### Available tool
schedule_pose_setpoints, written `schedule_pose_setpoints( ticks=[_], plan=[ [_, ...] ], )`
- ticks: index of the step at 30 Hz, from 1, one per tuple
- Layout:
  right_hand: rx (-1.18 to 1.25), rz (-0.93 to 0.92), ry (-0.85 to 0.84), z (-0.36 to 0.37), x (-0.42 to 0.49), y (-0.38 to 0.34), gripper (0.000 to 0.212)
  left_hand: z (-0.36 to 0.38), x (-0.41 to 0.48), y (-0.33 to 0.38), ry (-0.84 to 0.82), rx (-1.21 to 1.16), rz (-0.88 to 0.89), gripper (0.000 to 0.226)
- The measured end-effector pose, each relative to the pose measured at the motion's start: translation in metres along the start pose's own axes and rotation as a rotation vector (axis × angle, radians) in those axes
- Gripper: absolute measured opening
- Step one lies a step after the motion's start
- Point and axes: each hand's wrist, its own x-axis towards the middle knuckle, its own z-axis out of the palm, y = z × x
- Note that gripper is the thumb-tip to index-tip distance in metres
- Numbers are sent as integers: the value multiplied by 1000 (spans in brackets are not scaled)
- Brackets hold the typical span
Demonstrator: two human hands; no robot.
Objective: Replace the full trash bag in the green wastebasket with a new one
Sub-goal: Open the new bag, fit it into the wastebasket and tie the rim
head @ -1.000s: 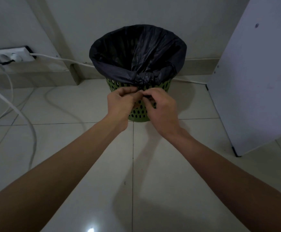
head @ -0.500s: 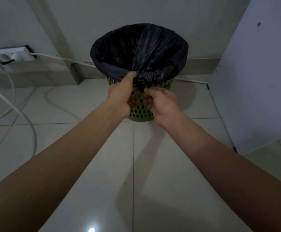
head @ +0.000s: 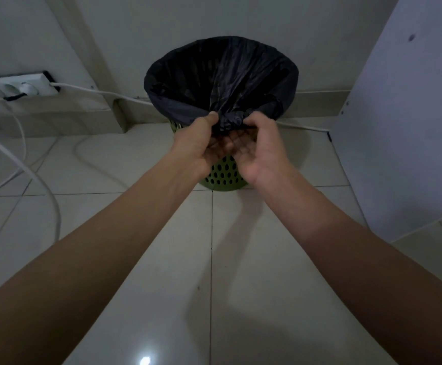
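Head view: left hand (head: 195, 144) pinches the bunched near edge of the black trash bag (head: 222, 72), thumb on top. Right hand (head: 263, 151) is just beside it, fingers curled over the same bunch, palm turned up. The bag lines the green wastebasket (head: 224, 176), which stands on the tiled floor (head: 162, 259) directly beyond and below both hands. Power strip (head: 17, 85) well left of the left hand; white panel (head: 412, 127) right of the right hand.
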Motion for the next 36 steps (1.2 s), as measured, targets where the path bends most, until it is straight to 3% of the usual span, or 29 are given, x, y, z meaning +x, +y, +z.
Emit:
schedule_pose_setpoints(
  ticks=[4,14,20,25,29,33,36],
  plan=[
    [-197,8,83,12,11,-2,52,5,-3,-6,43,-50,42,33],
    [-324,102,236,13,40,17,113,2,-8,-9,84,86,115,31],
    [-325,85,208,18,20,6,60,0,-2,-7,69,66,67,28],
    [-302,126,170,14,23,7,54,3,1,-5,60,74,-32,54],
    [-366,141,159,17,14,-1,45,5,-4,3,23,175,-111,27],
    [-450,175,125,15,8,-14,26,6,2,3,-12,125,-154,25],
    [-380,191,105,16,5,-10,27,8,7,4,30,54,-147,24]
  ],
)
